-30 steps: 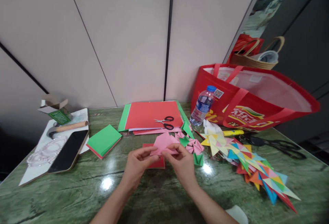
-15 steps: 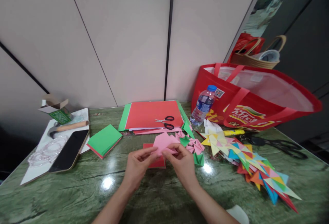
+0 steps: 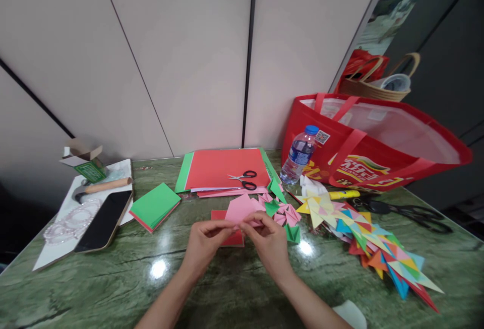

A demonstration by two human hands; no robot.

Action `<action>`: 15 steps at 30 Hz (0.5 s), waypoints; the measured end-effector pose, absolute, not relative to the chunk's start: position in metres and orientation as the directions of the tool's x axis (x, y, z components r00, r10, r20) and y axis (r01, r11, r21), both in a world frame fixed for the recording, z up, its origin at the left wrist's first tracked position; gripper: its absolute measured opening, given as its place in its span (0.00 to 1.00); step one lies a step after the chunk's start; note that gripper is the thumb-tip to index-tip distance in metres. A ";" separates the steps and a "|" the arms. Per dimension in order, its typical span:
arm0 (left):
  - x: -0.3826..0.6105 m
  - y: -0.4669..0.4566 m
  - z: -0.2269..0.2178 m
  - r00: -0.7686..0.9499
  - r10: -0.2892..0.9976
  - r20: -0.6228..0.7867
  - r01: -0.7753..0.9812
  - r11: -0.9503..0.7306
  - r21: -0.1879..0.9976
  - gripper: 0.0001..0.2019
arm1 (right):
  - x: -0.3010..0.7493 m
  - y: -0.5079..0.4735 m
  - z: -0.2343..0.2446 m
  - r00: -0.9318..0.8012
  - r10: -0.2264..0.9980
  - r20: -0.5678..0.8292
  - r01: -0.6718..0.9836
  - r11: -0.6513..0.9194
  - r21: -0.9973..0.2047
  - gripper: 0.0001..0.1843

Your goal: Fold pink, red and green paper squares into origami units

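Between my two hands is a pink sheet of folded paper [image 3: 241, 209], its pointed top facing away from me. My left hand [image 3: 207, 242] pinches its lower edge between thumb and fingers. Close beside it, my right hand [image 3: 267, 238] pinches the paper's lower right part, thumb tip near the left fingertips. Red paper squares [image 3: 233, 240] lie on the table beneath, partly covered by the hands and the pink paper. Just right of my right hand sit several small folded pink pieces [image 3: 292, 214] and green pieces [image 3: 292, 234].
Scissors [image 3: 248, 180] rest on a stack of red paper [image 3: 227, 165]. Green paper squares [image 3: 157, 203], a phone [image 3: 104, 222] and a small box [image 3: 88, 167] are at left. Right are a water bottle [image 3: 299, 155], a red bag [image 3: 351, 142], colourful folded-paper pieces [image 3: 378, 248] and black scissors [image 3: 412, 211].
My left fingers have slid slightly right and down along the pink paper's lower edge, closer to the right fingertips. More of the paper's left side shows. Both hands keep hold of it.
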State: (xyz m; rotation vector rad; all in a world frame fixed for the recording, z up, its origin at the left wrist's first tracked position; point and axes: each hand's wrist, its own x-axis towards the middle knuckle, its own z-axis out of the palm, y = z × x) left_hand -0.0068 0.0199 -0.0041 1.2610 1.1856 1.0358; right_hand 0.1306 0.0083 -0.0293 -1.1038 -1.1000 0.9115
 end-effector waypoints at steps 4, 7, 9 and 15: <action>-0.007 0.019 -0.005 0.096 0.993 -0.073 0.071 0.066 0.995 0.06 | 0.132 0.009 -0.030 0.212 0.940 0.268 0.052 0.263 -0.963 0.04; -0.006 0.019 -0.008 0.081 0.994 -0.076 0.052 0.072 0.996 0.06 | 0.133 0.010 -0.029 0.204 0.935 0.289 0.078 0.279 -0.957 0.04; -0.006 0.019 -0.008 0.076 0.995 -0.060 0.068 0.054 0.996 0.06 | 0.133 0.011 -0.030 0.195 0.933 0.303 0.095 0.289 -0.953 0.04; -0.004 0.018 -0.006 0.039 0.999 -0.010 0.140 0.005 0.990 0.05 | 0.131 0.010 -0.032 0.197 0.952 0.235 0.028 0.234 -0.972 0.09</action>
